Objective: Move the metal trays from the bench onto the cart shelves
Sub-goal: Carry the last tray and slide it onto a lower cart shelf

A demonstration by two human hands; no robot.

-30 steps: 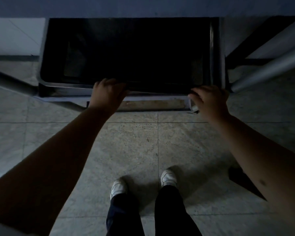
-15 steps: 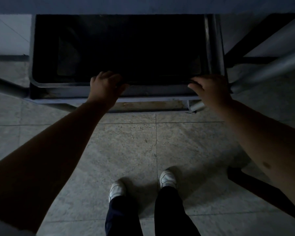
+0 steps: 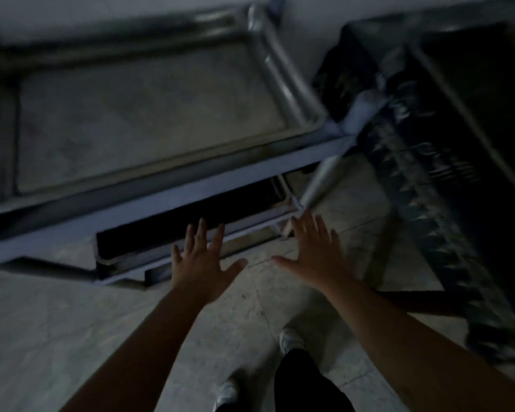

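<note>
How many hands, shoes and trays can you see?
Hands: 2, the left hand and the right hand, both spread open and holding nothing.
Shoes: 2, a white shoe and another white shoe.
Trays: 1 clear, the dark tray on the lower cart shelf.
Total: 5.

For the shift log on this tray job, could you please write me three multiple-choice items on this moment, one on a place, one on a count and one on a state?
1. Where does the dark tray sit?
A. on the lower cart shelf, under the top shelf
B. on the floor
C. in the person's hands

2. How many white shoes show?
A. none
B. two
C. four

3. How are the left hand and right hand?
A. clenched on the tray rim
B. open, fingers spread, holding nothing
C. gripping the cart handle

Answers:
1 A, its edge shows below the top shelf's front rail.
2 B, one shoe and another near the bottom edge.
3 B, both palms are flat, off the tray.
</note>
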